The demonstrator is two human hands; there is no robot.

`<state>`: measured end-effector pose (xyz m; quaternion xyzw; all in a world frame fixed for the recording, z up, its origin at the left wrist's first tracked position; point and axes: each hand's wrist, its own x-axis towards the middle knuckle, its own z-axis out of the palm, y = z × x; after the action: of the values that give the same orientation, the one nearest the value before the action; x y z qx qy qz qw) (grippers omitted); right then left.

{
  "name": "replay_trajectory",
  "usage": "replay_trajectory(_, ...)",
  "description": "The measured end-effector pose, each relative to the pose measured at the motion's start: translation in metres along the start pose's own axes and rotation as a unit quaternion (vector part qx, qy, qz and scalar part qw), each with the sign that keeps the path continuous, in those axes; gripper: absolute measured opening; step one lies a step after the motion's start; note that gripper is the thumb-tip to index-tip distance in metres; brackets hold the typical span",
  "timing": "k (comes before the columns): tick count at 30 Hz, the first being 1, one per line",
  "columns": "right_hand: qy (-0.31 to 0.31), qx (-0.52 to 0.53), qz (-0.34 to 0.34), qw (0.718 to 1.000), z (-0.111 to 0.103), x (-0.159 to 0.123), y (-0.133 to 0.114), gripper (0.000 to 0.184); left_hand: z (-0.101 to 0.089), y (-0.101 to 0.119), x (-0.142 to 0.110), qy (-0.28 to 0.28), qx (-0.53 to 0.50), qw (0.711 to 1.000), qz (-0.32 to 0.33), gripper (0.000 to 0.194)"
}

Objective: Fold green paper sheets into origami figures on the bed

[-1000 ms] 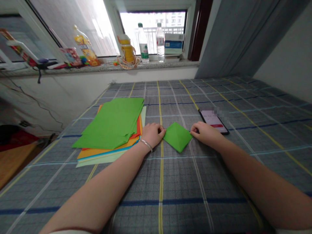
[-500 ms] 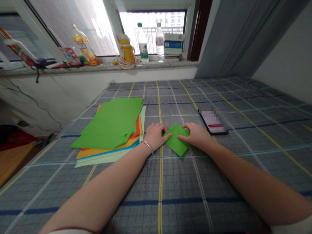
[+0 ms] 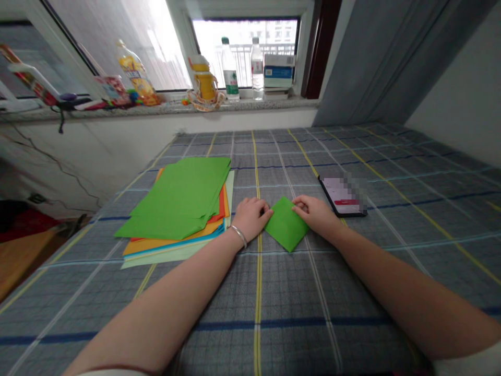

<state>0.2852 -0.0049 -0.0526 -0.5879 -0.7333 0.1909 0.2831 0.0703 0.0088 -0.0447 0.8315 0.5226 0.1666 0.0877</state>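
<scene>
Green folded paper (image 3: pixel 287 232) lies on the gray plaid cloth (image 3: pixel 219 318), straight ahead of the person, set like a diamond with one corner pointing back toward them. It's a vivid, even green, matte, with straight edges and a fairly sharp near corner; it looks nearly flat, though from where I stand I can't make out how many layers it has. The left hand (image 3: pixel 249 215), a silvery bracelet (image 3: pixel 239 236) at its wrist, has its fingers curled in, thumb and forefinger nipping the upper left edge. Across from it, the right hand (image 3: pixel 316 214) pinches the upper right edge, its thumb on top and almost no gap at the fingertips. Off to the left sits a stack of colored sheets (image 3: pixel 182 193), topped with the same green, and a phone (image 3: pixel 340 197) lies just beyond the right hand.
</scene>
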Motion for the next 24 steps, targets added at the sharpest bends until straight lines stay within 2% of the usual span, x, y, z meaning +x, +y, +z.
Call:
replay_trajectory(5,0.029,-0.02,-0.062,0.997,-0.001,0.001,0.002,0.025,-0.001,0.002,-0.002,0.013,0.053,0.998,0.019,0.021)
replay_trajectory(13,-0.013,-0.077,-0.145,0.986,-0.009,-0.009,-0.002,0.034,-0.006,0.002,-0.011,0.013,0.063,0.995,0.078,0.026)
replay_trajectory(17,-0.03,-0.107,-0.146,0.983,-0.016,-0.016,-0.009,0.024,-0.012,0.001,-0.018,0.01,0.046,0.986,0.159,0.029)
replay_trajectory(21,-0.098,-0.107,-0.191,0.971,-0.025,-0.02,-0.008,0.017,-0.021,0.003,-0.025,-0.031,0.05,0.961,0.27,0.036)
replay_trajectory(24,-0.133,-0.085,-0.201,0.967,-0.032,-0.024,-0.003,0.025,-0.027,0.002,-0.028,-0.046,0.056,0.956,0.284,0.037)
